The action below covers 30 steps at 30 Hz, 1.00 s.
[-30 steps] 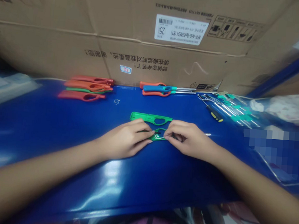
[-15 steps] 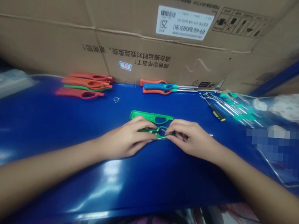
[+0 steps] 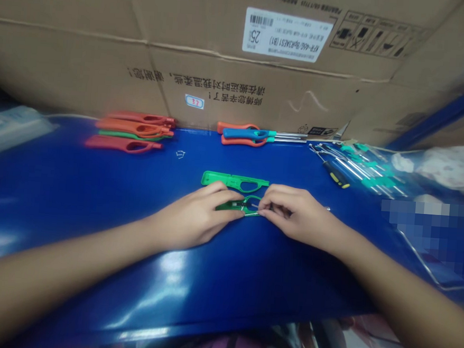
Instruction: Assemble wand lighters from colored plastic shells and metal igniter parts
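Observation:
On the blue tabletop, my left hand [image 3: 199, 214] grips the rear of a green lighter half-shell [image 3: 249, 214], thumb and fingers around its body. Dark and pale small parts show inside the shell by the trigger opening. At its front end is my right hand [image 3: 293, 207], with thumb and forefinger pinched on the shell's nose; anything smaller between those fingertips is hidden. A metal tip [image 3: 328, 208] pokes out beyond the right hand. Just behind both hands lies a second green half-shell [image 3: 231, 181], inner side up.
Red, orange and green lighter shells [image 3: 126, 144] are stacked back left, near small white pieces [image 3: 180, 154]. Orange and blue lighters with metal tubes [image 3: 246, 135] lie against the cardboard box [image 3: 207, 71]. Right are a black-yellow screwdriver [image 3: 337, 176] and several metal tubes with teal parts [image 3: 369, 170].
Both hands stay almost in place. My left fingers have shifted slightly on the shell, and the right fingertips have moved a little at its front end.

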Tool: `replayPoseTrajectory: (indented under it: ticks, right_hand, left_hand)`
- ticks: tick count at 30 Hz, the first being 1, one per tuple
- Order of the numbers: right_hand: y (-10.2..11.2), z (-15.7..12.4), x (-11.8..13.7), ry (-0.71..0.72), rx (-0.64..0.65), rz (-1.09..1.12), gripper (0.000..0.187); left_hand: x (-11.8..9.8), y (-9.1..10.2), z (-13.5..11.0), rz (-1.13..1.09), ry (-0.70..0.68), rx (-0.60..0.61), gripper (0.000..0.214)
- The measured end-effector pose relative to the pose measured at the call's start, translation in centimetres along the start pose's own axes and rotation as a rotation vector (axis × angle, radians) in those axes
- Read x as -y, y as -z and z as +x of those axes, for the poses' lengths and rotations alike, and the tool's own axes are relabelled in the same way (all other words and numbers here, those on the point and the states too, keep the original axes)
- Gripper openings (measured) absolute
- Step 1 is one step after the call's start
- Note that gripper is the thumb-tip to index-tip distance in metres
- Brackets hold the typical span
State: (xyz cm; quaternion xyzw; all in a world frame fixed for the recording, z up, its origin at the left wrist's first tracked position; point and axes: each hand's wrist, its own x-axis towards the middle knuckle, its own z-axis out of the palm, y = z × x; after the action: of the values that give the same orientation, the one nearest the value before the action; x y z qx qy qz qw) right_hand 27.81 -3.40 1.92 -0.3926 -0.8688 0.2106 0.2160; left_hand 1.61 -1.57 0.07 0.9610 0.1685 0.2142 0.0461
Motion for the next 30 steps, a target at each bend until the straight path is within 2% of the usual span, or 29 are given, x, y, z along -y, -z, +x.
replayPoseTrajectory:
  ticks: [10,18,23,30]
  right_hand:
    - [0.03,-0.11,-0.16,0.051,0.003,-0.033,0.006]
    - [0.18,-0.14,-0.32,0.039,0.009,-0.041,0.005]
    - [0.47,0.06,-0.3,0.02,0.016,0.032,0.005]
    - [0.28,0.18,-0.12,-0.011,0.012,0.047,0.008]
  left_hand:
    - [0.57,-0.4,-0.43,-0.084,0.011,-0.031,0.03]
    - [0.42,-0.17,-0.1,0.006,0.019,0.031,0.034]
    - [0.39,-0.21,-0.1,0.035,0.012,0.039,0.035]
    - [0.36,-0.28,-0.23,0.012,-0.013,-0.024,0.031]
